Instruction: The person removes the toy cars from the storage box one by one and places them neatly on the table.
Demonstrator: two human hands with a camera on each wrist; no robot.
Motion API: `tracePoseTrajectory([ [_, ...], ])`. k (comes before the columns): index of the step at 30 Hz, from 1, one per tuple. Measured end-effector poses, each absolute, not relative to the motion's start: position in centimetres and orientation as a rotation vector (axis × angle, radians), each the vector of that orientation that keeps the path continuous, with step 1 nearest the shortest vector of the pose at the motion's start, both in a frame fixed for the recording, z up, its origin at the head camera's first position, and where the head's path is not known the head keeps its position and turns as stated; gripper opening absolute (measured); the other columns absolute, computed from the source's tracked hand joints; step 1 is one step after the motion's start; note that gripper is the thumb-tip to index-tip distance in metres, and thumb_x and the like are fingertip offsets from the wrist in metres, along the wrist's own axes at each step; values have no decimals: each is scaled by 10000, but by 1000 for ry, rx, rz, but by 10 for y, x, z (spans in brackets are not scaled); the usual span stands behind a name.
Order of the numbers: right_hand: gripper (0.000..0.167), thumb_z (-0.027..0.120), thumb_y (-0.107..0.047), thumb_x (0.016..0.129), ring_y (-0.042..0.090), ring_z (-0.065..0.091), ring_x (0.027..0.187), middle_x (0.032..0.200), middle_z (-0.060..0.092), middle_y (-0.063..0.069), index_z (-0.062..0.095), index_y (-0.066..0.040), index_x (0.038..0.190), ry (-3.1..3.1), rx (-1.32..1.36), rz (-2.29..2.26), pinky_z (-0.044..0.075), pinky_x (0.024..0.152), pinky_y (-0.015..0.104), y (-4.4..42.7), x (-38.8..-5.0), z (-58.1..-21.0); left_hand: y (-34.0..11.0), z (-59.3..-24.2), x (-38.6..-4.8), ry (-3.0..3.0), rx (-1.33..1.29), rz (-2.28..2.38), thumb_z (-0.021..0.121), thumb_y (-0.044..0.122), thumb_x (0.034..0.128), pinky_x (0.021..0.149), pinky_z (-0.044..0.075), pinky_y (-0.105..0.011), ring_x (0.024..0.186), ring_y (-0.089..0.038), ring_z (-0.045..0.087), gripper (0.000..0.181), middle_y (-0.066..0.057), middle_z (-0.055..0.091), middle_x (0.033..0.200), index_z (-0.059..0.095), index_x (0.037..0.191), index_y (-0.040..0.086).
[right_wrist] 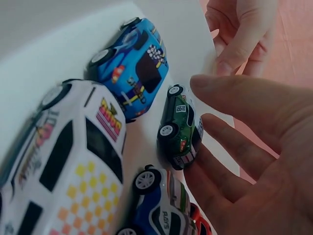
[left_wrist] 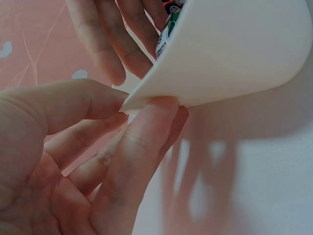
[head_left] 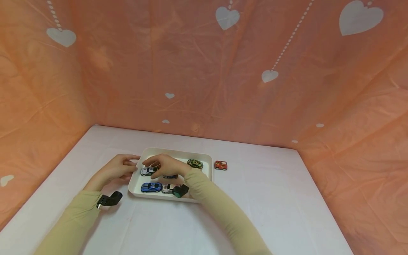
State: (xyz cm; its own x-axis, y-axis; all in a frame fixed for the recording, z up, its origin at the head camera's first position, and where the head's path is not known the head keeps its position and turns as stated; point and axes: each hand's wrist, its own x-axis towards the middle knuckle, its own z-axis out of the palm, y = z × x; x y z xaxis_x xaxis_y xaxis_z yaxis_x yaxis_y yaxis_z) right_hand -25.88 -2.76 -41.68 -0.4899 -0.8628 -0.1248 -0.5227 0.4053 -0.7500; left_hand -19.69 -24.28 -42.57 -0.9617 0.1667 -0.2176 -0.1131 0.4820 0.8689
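Note:
My left hand [head_left: 116,166] pinches the left rim of a white tray [head_left: 176,153] between thumb and finger, clearest in the left wrist view. Over the tray's left part hovers my right hand [head_left: 170,164], its thumb and fingers loosely spread about a green and white toy car [right_wrist: 182,127]. The thumb stands apart from that car; whether the fingers behind touch it I cannot tell. Nearby in the tray are a blue toy car [right_wrist: 139,71], a white toy car [right_wrist: 73,156] with checks, and a blue-and-white toy car [right_wrist: 159,203], partly under my right hand in the head view.
A green and yellow toy car [head_left: 195,163] sits in the tray's far right corner. Outside, just right of the tray, a red toy car [head_left: 220,165] rests on the white tabletop [head_left: 271,198]. Orange cloth [head_left: 191,71] with white hearts encloses the table's back and sides.

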Motion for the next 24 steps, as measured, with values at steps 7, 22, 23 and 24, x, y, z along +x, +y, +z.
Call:
tracePoseTrajectory([
  [7,552,727,-23,833,142,537,1175,1276,591,51,543,-85,1350,2178,-1166,-880,427,911,173,-30,-260,-419,-242,-425,-197,2456,40,1469,614,47,889,588,553,-347,774,-220,662,561,-295,604,1126,395,1387,-91],
  [22,481,725,-11,828,95,564,1106,1220,628,2,608,-84,1289,2269,-1112,-822,434,849,139,-35,-259,-422,-242,-426,-196,2449,27,1475,609,49,896,594,552,-343,781,-216,665,558,-298,599,1138,391,1392,-86],
  [23,479,723,0,824,91,567,1100,1216,631,-2,614,-83,1283,2276,-1110,-817,435,845,139,-35,-259,-422,-242,-426,-196,2448,28,1477,608,48,896,594,552,-343,781,-216,665,559,-299,599,1138,389,1392,-88],
  [24,478,720,9,821,86,569,1093,1213,634,-6,618,-84,1279,2281,-1107,-813,437,840,137,-35,-259,-422,-241,-426,-197,2447,29,1479,607,46,896,593,552,-342,780,-214,666,559,-299,600,1137,388,1392,-90],
])
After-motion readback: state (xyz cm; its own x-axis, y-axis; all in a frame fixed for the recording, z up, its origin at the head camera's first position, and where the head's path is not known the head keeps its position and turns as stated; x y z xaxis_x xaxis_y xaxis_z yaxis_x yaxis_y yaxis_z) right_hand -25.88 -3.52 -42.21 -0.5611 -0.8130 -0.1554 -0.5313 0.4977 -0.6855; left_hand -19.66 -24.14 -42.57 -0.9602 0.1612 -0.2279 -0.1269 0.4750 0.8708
